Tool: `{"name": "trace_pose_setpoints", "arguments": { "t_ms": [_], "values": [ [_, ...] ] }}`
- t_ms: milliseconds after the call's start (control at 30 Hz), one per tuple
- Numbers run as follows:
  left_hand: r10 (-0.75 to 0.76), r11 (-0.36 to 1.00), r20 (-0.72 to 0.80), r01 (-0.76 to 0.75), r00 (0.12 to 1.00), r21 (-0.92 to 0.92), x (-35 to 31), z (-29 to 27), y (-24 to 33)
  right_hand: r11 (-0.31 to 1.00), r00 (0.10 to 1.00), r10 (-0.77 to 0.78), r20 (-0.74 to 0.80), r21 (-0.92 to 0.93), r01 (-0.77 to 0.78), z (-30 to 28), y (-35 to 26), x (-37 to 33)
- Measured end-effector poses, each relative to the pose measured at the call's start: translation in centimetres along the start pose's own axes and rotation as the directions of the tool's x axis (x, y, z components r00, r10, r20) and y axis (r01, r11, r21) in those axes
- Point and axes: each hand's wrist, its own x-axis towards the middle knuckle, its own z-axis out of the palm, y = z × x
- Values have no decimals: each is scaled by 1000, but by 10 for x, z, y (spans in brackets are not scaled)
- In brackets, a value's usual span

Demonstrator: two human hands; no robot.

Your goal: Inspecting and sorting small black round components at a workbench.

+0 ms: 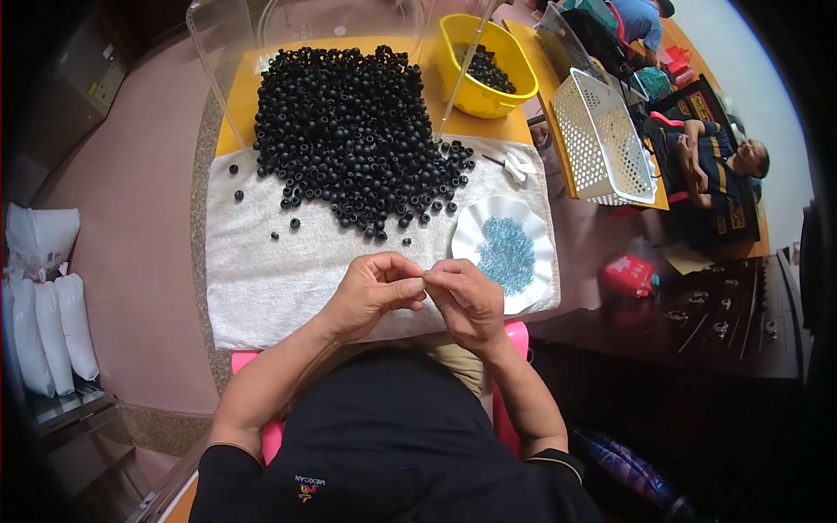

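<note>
My left hand (373, 296) and my right hand (467, 302) meet over the near part of a white cloth (261, 283). Thumb and fingers of each are pinched, tip against tip; whatever sits between them is too small to make out. Just right of my right hand stands a white dish (545, 253) with a wavy rim, holding many tiny light-blue clear pieces (506, 254). Beyond my hands spreads a large heap of black round parts with holes (344, 131), several lying loose at its near edge. A small white tool with a dark tip (516, 167) rests behind the dish.
A yellow basin (479, 103) with more black parts stands at the back right. Clear panels (207, 61) rise around the heap. Further right are a white perforated basket (602, 144), a seated person (715, 166) and a red package (629, 275). White bags (77, 322) stand at left.
</note>
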Motion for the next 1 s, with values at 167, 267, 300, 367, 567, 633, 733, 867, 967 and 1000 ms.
{"name": "trace_pose_setpoints", "arguments": {
  "t_ms": [167, 267, 300, 367, 567, 633, 733, 867, 967, 1000],
  "values": [
    [-30, 999, -7, 30, 1000, 11, -2, 3, 3, 955, 986, 158, 58, 246, -168, -2, 6, -2],
    [-48, 999, -9, 48, 999, 9, -3, 3, 3, 926, 969, 227, 97, 285, -246, -4, 1, -5],
    [-54, 999, -6, 54, 999, 4, -4, 3, 2, 926, 969, 227, 98, 286, -246, -2, 0, -6],
    [-50, 999, -2, 50, 999, 1, -4, 0, 1, 837, 948, 303, 94, 449, -312, 1, 0, -7],
    [-18, 999, -22, 17, 1000, -47, -2, 2, 2, 997, 999, 29, -28, 66, -27, 7, -4, -7],
    [-4, 998, -53, 1, 999, -65, -1, 1, 4, 999, 999, 22, -35, 45, -21, 12, -11, -1],
    [59, 997, -51, -62, 997, -55, -1, -2, 12, 1000, 1000, 18, -25, 14, -18, 9, -9, 5],
    [166, 982, -143, -177, 976, -65, -3, -6, 28, 986, 996, -87, -3, -143, 86, -2, 10, 25],
    [200, 975, -183, -214, 963, -63, -3, -14, 40, 933, 978, -72, 198, -332, 136, 1, 25, 37],
    [203, 974, -184, -218, 962, -64, -3, -16, 42, 933, 977, -74, 200, -331, 139, 4, 27, 40]
  ]
}}
